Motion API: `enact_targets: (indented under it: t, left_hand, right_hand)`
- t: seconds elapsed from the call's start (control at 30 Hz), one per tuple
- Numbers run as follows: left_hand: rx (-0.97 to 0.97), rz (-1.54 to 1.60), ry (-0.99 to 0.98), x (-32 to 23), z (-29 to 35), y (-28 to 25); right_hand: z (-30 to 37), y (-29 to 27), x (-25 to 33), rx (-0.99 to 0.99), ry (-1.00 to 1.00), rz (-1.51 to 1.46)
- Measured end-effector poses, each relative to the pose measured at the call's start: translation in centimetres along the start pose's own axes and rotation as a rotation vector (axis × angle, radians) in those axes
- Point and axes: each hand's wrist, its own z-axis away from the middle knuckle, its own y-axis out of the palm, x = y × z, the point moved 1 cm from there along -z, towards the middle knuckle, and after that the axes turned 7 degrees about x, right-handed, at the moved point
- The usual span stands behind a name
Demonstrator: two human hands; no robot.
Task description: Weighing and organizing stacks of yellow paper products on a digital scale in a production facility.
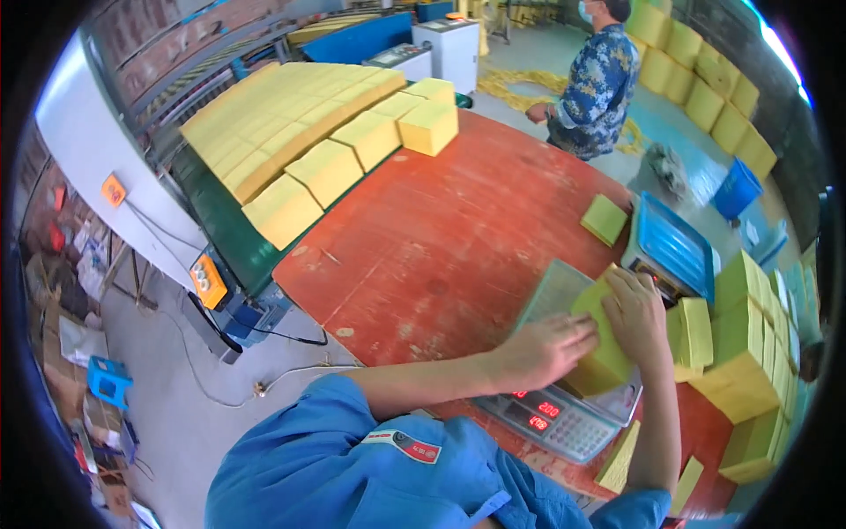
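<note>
"How's it going?"
"The yellow stack (606, 360) is sitting on the scale (564, 428) by the worktop's (432, 256) near edge; the left hand's (548, 353) fingers are lying almost straight against it, the right hand's (636, 309) are curling over, grip I can't tell"
"What's left?"
"Piles (736, 375) by the right edge are looking done, I guess; blocks (363, 137) are waiting past the left"

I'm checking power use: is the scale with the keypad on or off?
On: the scale shows glowing red digits.

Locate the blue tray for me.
In the head view, the blue tray is at the right side of the red table, just beyond the right hand, with a small yellow stack close on its left.
</note>
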Motion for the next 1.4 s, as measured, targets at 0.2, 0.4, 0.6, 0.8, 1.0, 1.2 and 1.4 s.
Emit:
enact_targets:
  t: [0.2,0.4,0.6,0.8,1.0,1.2,1.4]
  left_hand:
    - [-0.096,0.193,0.022,4.8,2.6,-6.1]
    - [-0.181,0.049,-0.055,18.2,6.9,-15.5]
    - [-0.211,-0.069,-0.399,38.4,7.9,-21.3]
    - [-0.099,-0.166,-0.618,54.4,6.6,-19.6]
    - [-0.284,-0.459,-0.423,62.4,4.1,-16.1]
    - [0.109,-0.294,-0.54,59.8,5.6,-16.0]
    - [0.605,-0.279,-0.47,43.7,9.1,-18.8]
  right_hand:
    - [-7.3,0.6,6.4,0.234,-0.094,0.058]
    - [-22.7,8.2,12.9,0.383,-0.265,0.005]
    - [-43.6,21.9,12.0,0.175,-0.164,-0.146]
    - [-59.5,32.5,8.2,0.042,0.087,-0.099]
    - [-66.7,38.2,5.3,0.148,0.323,-0.059]
    - [-60.3,38.9,4.7,0.284,0.288,-0.039]
    - [-41.9,29.8,8.9,0.415,0.39,-0.084]
